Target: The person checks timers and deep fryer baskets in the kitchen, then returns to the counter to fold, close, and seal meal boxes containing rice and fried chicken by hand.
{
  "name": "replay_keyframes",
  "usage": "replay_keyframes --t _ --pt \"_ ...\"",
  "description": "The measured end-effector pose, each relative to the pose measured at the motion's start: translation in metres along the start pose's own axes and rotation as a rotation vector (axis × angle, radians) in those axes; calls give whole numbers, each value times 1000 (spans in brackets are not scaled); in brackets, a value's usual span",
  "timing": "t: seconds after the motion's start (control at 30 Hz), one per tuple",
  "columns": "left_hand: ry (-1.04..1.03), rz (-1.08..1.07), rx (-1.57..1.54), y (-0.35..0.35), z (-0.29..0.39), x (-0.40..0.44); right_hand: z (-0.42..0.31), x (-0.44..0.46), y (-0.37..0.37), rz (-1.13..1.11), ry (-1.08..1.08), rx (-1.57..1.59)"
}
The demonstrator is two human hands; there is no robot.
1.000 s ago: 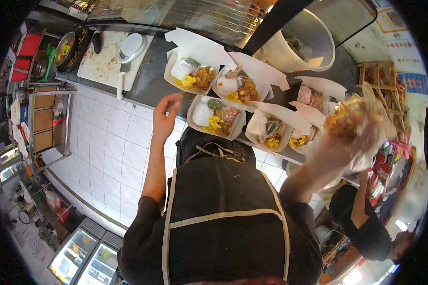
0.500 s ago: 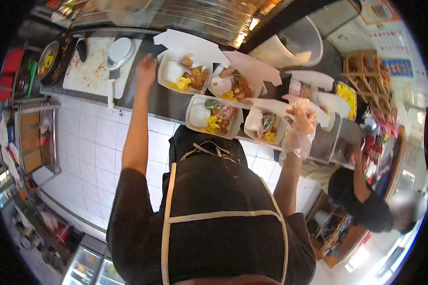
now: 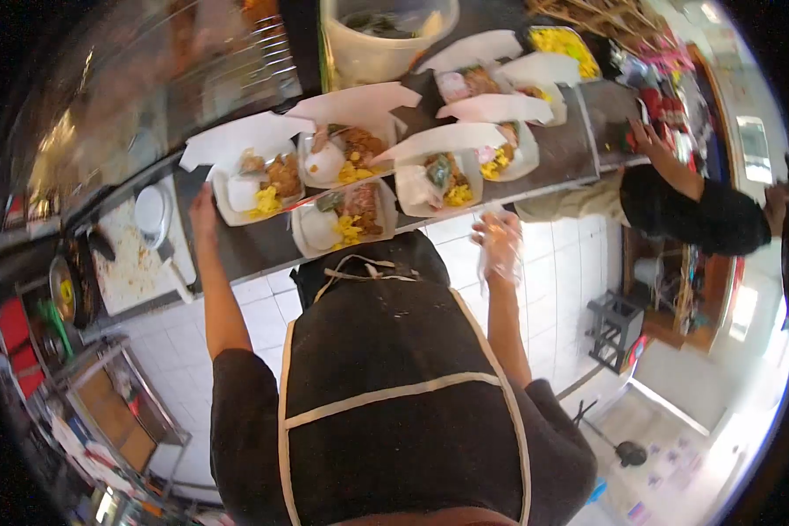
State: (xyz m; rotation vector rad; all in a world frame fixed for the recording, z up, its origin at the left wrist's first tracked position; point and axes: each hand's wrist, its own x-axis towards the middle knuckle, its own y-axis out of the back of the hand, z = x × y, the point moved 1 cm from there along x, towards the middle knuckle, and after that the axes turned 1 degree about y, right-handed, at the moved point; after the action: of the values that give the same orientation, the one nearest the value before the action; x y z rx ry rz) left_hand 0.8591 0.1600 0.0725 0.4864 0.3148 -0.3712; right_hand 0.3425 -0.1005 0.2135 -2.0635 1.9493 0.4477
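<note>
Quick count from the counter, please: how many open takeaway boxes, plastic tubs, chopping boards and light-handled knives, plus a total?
Open takeaway boxes: 7
Plastic tub: 1
Chopping board: 1
Light-handled knife: 1
Total: 10

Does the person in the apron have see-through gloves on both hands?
No, the right hand wears a clear plastic glove, but the left hand is bare.
</note>
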Motion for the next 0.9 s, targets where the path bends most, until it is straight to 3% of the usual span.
replay_keyframes --t 0.07,0.13,0.27,0.3,0.4,0.47,0.53,0.6,0.67,0.77,0.8,0.87,0.9 --pt "-75 -75 4 -8 23 12 0 6 -8 -64 83 -65" --pt "75 -217 186 3 17 46 -4 14 -15 -81 41 -4" --pt "182 -318 65 11 18 41 18 36 -7 -44 80 -18" --pt "165 -327 44 12 24 30 48 54 8 -29 184 -212" --pt "90 -346 88 18 16 31 80 67 27 39 331 -357" --pt "-130 -298 226 16 -19 54 70 56 19 182 224 -691" --pt "-247 -135 334 4 -6 29 45 44 9 164 171 -730" --pt "-288 -76 197 -2 -17 25 31 37 0 136 227 -706" --pt "-305 -82 420 -6 29 -30 35 44 6 94 280 -748" --pt "-401 63 545 -1 -5 -6 53 74 8 11 309 -897" --pt "-461 48 541 2 -11 5 50 73 7 -33 340 -912" --pt "-235 -59 362 9 5 -7 42 70 1 -53 323 -757" --pt "-325 107 340 11 10 -12 38 69 -4 -24 283 -585"
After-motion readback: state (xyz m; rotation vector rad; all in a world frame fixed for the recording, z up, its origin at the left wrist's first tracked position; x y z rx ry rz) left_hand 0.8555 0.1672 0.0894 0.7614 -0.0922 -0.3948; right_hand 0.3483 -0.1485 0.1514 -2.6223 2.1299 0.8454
